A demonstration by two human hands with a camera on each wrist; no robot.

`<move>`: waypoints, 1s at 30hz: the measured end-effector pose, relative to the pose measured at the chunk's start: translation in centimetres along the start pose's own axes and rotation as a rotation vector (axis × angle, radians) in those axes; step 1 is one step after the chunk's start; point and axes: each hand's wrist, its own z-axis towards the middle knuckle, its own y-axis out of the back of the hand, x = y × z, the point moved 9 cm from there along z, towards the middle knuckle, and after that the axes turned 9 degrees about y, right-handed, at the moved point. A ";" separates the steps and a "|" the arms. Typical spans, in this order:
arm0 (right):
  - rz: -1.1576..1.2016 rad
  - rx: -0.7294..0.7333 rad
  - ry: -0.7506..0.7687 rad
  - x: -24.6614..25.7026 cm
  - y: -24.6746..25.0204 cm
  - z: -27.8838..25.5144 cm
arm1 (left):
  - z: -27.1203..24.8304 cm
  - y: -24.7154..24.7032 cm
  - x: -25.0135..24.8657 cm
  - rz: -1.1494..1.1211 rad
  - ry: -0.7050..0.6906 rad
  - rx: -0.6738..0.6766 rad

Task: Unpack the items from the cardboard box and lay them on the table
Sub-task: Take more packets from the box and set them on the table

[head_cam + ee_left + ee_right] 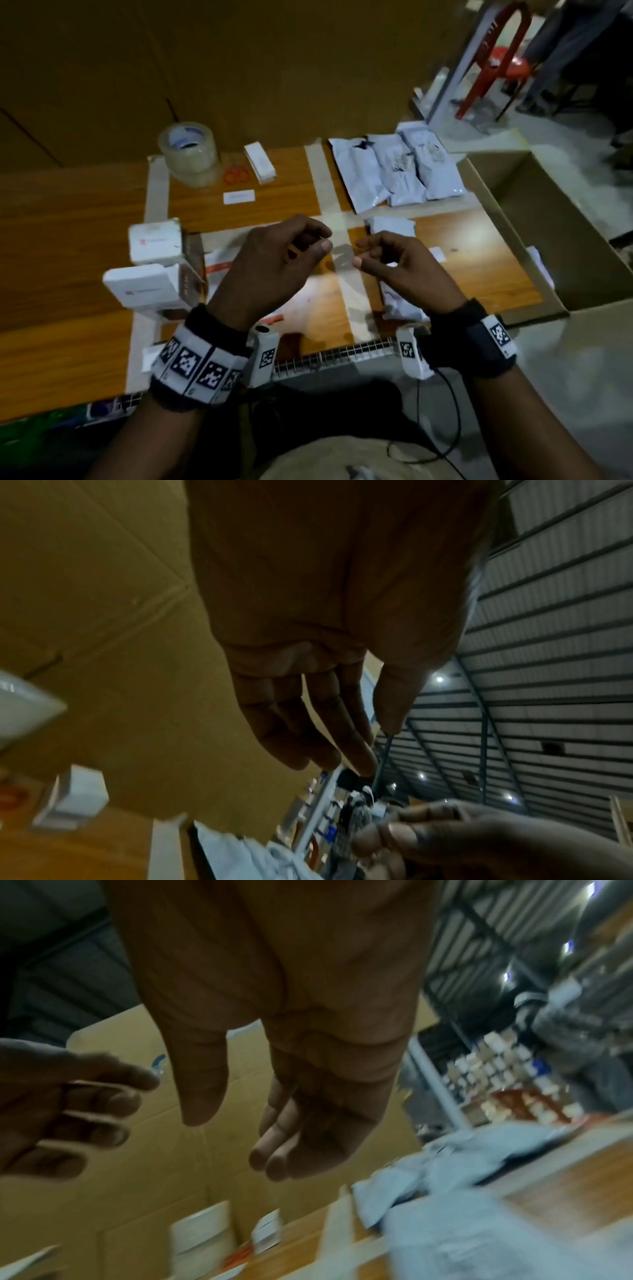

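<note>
Both hands, left (274, 263) and right (400, 270), hover loosely curled, holding nothing.

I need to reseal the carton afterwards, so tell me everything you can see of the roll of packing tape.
The roll of packing tape is a thick, wide roll of clear, glossy film wound on a pale core with blue print inside. It lies flat, hole up, at the far left of the wooden table, partly on a strip of pale masking tape. Orange scissor handles lie just right of its base. Neither hand touches it.
</note>
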 end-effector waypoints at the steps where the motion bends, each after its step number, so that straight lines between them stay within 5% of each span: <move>1: -0.023 -0.008 0.012 -0.8 1.5 -0.5 | 0.1 -2.2 -0.3 0.006 0.022 0.031; 10: 0.018 -0.107 0.019 -10.9 20.0 -8.4 | 3.7 -22.0 -7.7 0.077 0.071 0.151; 17: 0.127 -0.305 -0.141 -20.8 35.3 -15.5 | 6.1 -35.9 -14.7 0.028 0.087 0.237; 25: 0.219 -0.460 -0.300 -29.5 42.5 -16.3 | 12.3 -44.5 -16.0 0.036 0.117 0.380; 30: 0.143 -0.395 -0.405 -33.3 45.1 -13.8 | 18.1 -48.6 -15.1 0.021 0.106 0.376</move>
